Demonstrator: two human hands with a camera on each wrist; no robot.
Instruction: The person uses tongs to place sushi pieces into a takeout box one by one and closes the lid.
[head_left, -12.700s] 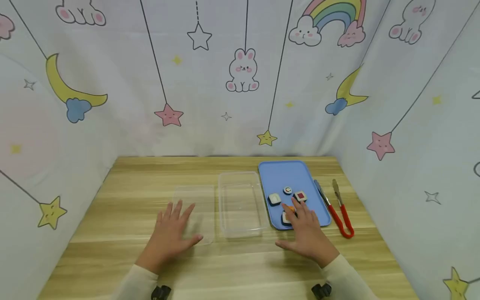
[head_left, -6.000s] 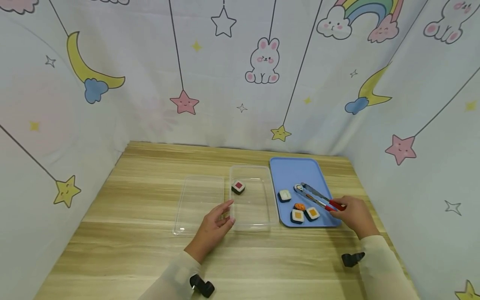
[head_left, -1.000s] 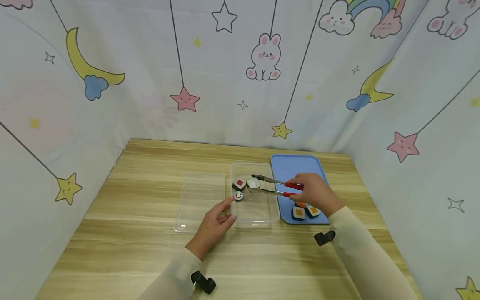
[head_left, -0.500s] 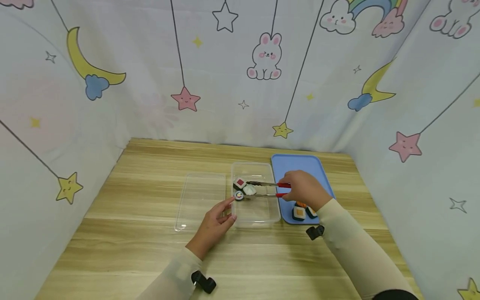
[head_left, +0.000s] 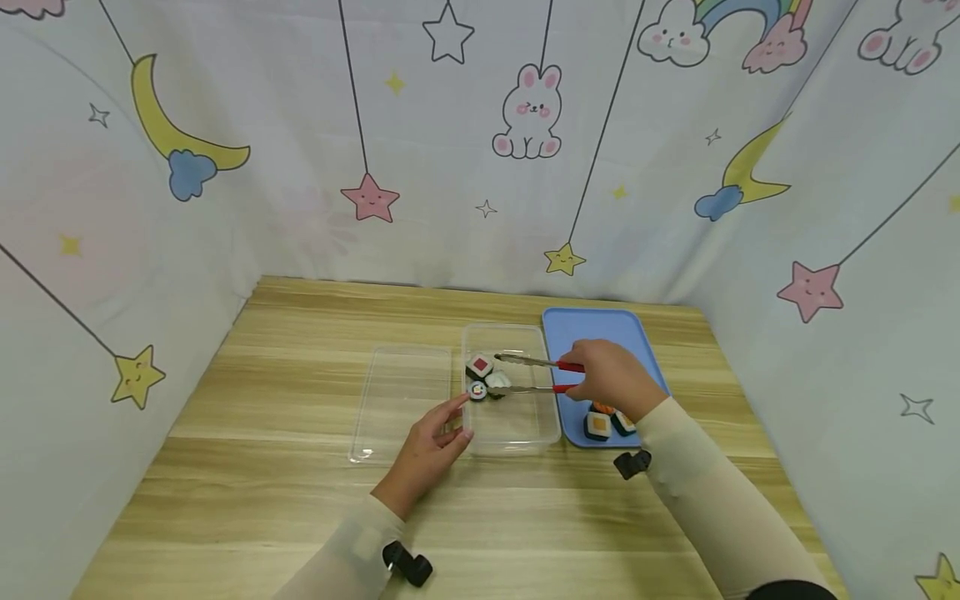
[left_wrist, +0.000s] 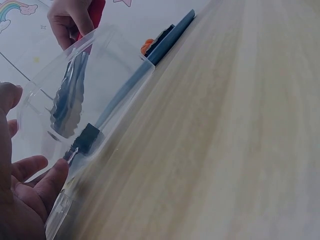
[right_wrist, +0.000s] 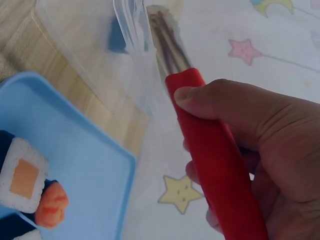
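Note:
My right hand (head_left: pixel 611 379) grips the red handles of metal tongs (right_wrist: pixel 210 150) over the clear plastic box (head_left: pixel 517 429). The tongs' tips are spread, with a white-topped sushi piece (head_left: pixel 497 382) between them at the box's left side. Close against it are a sushi piece with a red square centre (head_left: pixel 479 365) and a small round sushi roll (head_left: pixel 477 391). My left hand (head_left: pixel 427 454) rests its fingertips against the box's left wall; the left wrist view shows its fingers (left_wrist: pixel 52 182) loosely bent there.
A blue tray (head_left: pixel 592 321) stands right of the box, holding orange-centred sushi (head_left: pixel 597 426) and an orange-topped piece (right_wrist: pixel 51 205), partly behind the right hand. A clear lid (head_left: pixel 408 400) lies left of the box. Patterned curtains (head_left: pixel 420 250) enclose the wooden table (head_left: pixel 337 317).
Since one second ago, the white-topped sushi has moved left and down against the other two pieces, with the tongs following. The tongs' tips have since spread wider. The left hand has stayed put.

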